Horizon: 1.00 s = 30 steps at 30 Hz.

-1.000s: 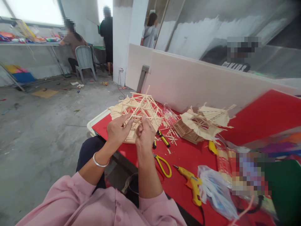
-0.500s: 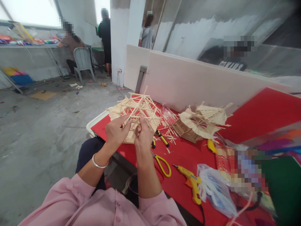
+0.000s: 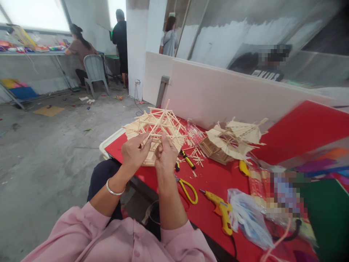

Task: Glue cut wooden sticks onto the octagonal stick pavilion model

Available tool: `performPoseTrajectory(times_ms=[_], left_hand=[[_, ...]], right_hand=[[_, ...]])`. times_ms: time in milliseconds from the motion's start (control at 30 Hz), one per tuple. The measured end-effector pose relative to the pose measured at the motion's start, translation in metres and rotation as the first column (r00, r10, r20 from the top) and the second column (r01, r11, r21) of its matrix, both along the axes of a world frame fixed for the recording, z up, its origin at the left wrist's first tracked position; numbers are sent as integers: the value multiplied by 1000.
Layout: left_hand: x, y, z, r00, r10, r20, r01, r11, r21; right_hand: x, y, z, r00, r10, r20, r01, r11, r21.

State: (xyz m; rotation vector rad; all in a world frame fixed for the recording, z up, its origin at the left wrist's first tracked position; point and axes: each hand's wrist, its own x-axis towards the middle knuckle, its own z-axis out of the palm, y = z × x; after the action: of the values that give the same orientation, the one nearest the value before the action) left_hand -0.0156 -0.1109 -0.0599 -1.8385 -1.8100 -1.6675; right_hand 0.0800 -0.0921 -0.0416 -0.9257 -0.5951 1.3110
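Observation:
A model house built of thin wooden sticks stands at the near left of the red table, with a pointed open stick frame over its top. My left hand pinches the frame's near edge, its thumb and fingertips pressed together. Close to its right, my right hand is closed at the same edge, thumb up and fingers curled in. Whether a separate loose stick lies between my fingertips is too small to make out. My hands hide part of the house's front.
On the red table lie yellow-handled pliers, yellow-handled scissors, a yellow glue gun and a plastic bag. A second stick model stands right of loose sticks. White panels rise behind. Several people are farther off.
My hands keep almost the same hold on the stick frame. The whole view has shifted very slightly; nothing on the table has visibly moved.

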Motion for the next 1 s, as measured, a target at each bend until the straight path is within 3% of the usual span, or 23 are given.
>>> performPoseTrajectory(times_ms=[500,1000], left_hand=[[0,1,0,1000,-8,6,8,1000,10],[0,2,-1,1000,3,-15,-2,999,54]], right_hand=[[1,1,0,995,0,-102,4,999,43],[2,2,1,997,20,-76,-16,999,43]])
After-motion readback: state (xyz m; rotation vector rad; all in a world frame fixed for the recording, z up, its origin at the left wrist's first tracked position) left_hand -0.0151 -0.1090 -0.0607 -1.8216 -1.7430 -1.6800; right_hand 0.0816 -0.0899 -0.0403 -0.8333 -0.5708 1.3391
